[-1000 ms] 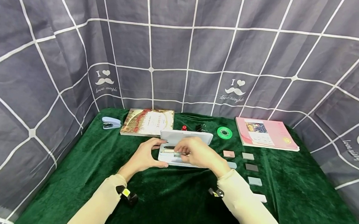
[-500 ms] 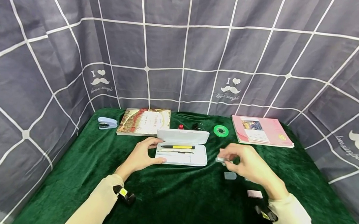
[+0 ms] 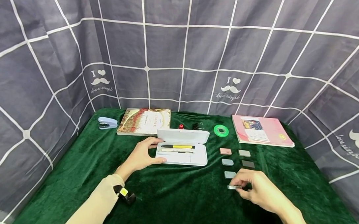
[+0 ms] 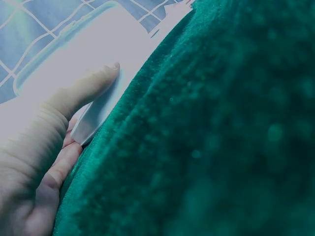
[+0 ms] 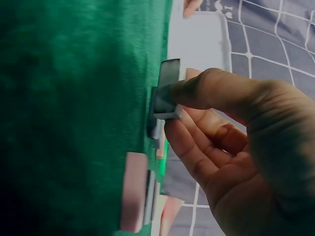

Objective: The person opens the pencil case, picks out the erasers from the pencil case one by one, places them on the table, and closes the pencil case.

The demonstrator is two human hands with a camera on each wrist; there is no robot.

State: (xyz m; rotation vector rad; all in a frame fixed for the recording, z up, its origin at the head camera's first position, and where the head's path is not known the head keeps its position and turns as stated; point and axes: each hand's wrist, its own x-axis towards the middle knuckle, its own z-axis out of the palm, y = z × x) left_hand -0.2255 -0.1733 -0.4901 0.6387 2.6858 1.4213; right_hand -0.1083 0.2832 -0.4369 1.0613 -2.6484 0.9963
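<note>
An open white pencil case point(image 3: 199, 157) lies on the green cloth, its lid raised at the back. Inside are a yellow-and-black pen point(image 3: 178, 147) and slimmer tools below it. My left hand point(image 3: 140, 155) holds the case's left end, thumb over the near edge. The left wrist view shows the thumb point(image 4: 93, 86) on that edge and fingers at its side. To the right, my right hand point(image 3: 255, 187) pinches a small grey eraser-like block point(image 5: 169, 86) between thumb and fingers, close over the cloth. It is nearest a blue-grey block point(image 3: 230, 175) of the same size.
Near the right hand sit more small blocks: pink point(image 3: 225, 151), pale point(image 3: 244, 153), bluish point(image 3: 227, 162) and dark grey point(image 3: 248, 164). Farther back are a stapler point(image 3: 108, 123), a patterned book point(image 3: 146, 121), a green tape roll point(image 3: 221, 130) and a pink book point(image 3: 262, 130).
My right hand has left the pencil case for the blocks on the right, then come nearer to the front edge, pinching a block. The left hand keeps its hold on the case.
</note>
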